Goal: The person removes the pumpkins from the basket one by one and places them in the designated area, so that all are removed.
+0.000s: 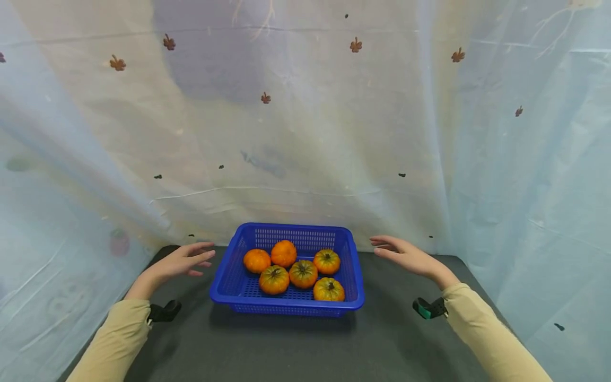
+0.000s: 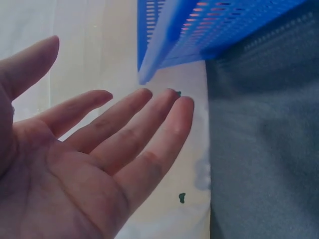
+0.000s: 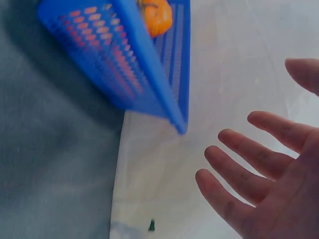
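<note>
A blue plastic basket [image 1: 286,307] with slotted walls sits on the dark table, several small pumpkins inside. Two at the back left are plain orange, such as the pumpkin [image 1: 284,253]; the others are orange with greenish tops, like the pumpkin [image 1: 274,279]. My left hand [image 1: 183,259] is held to the left of the basket, fingers extended and apart from its rim. On the other side, my right hand [image 1: 406,257] hovers with spread fingers and holds nothing. Both wrist views show bare palms, with the basket's side wall [image 2: 167,37] beyond the left fingertips.
The dark grey table [image 1: 286,350] extends around the basket. A pale, translucent printed curtain [image 1: 305,132] hangs behind the table and along both sides. Each wrist wears a black strap, such as the strap [image 1: 164,311] on the left.
</note>
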A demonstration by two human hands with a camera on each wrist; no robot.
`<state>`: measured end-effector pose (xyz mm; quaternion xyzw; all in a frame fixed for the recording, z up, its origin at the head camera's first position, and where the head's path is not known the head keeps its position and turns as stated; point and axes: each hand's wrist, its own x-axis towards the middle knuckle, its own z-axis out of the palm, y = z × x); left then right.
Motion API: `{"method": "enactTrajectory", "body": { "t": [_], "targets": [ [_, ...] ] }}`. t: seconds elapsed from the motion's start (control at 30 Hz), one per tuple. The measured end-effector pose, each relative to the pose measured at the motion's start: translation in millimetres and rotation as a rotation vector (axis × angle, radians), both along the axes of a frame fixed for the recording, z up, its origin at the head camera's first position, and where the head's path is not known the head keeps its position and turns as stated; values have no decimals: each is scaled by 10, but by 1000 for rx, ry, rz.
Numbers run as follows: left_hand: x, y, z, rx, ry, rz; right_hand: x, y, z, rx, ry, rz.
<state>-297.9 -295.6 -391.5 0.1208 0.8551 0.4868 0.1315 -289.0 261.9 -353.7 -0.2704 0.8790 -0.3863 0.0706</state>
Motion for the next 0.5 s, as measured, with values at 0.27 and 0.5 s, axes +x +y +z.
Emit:
{"method": "enactTrajectory", "body": {
  "t": [0.27,0.5],
  "targets": [
    [57,51,-8,34,-104,-6,-22,-268,103,-44,-42,87],
    [72,164,-24,41,-158,1,-63,-467,64,-82,-118,140]
  ]
}}
